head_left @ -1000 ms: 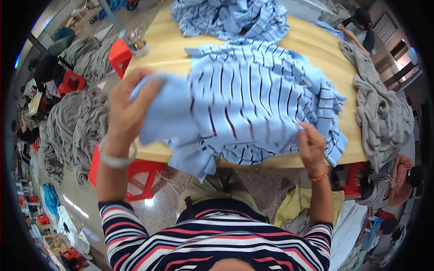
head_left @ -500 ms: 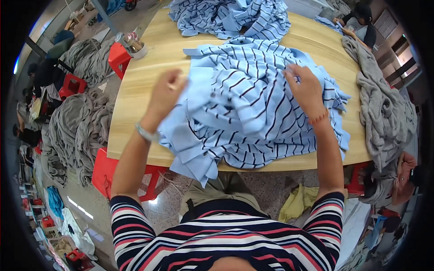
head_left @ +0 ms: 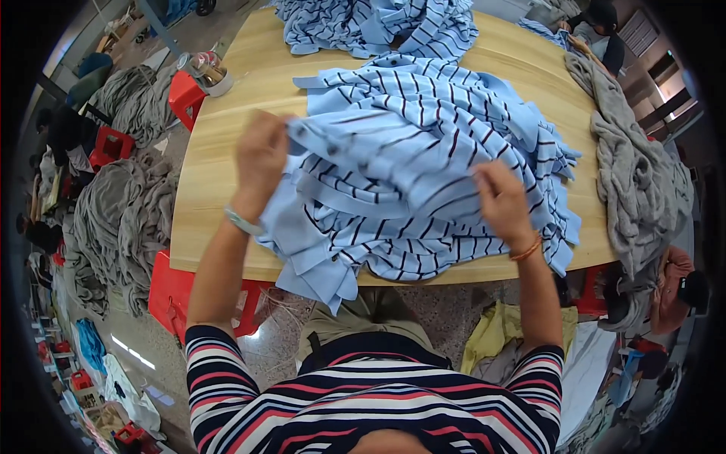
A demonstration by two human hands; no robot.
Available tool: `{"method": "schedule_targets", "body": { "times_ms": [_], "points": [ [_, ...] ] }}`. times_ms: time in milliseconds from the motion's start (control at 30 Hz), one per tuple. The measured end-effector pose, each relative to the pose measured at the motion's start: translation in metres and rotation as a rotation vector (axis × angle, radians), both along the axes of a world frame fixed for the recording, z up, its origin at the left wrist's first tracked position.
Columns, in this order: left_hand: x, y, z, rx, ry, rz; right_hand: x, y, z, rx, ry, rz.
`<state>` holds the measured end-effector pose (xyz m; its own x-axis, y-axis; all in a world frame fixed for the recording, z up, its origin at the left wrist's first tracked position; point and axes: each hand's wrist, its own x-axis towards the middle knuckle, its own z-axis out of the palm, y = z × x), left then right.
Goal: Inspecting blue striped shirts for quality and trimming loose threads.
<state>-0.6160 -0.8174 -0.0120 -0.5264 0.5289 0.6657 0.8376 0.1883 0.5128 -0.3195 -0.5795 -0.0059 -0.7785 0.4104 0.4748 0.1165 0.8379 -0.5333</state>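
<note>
Bunching above a heap of like pieces on the wooden tabletop (head_left: 227, 144), the light-blue striped garment (head_left: 393, 151) hung stretched between the left hand (head_left: 261, 159) and right hand (head_left: 501, 200), each with fingers pinched shut on an edge, apparently to spread it flat, grey cloth (head_left: 639, 181) lying to the right.

There is one view, from a wide fisheye camera worn on the person's head. It looks steeply down and forward over the striped chest at the wooden surface (head_left: 227, 151), close enough that the forearms fill the lower middle. Straight edges bow toward the dark round rim.
</note>
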Motion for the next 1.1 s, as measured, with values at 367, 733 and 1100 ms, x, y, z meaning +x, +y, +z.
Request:
{"method": "schedule_targets", "body": {
  "times_ms": [367,733,1100],
  "points": [
    [0.063,0.046,0.018,-0.129,0.051,-0.385,-0.073,0.072,0.003,0.178,0.07,-0.189],
    [0.098,0.053,0.029,-0.437,-1.196,-0.87,-0.061,0.064,0.007,0.333,-0.26,-0.316],
    [0.132,0.064,-0.015,-0.091,-0.748,-0.476,0.029,-0.055,0.028,0.037,-0.073,0.0]
  ]
}}
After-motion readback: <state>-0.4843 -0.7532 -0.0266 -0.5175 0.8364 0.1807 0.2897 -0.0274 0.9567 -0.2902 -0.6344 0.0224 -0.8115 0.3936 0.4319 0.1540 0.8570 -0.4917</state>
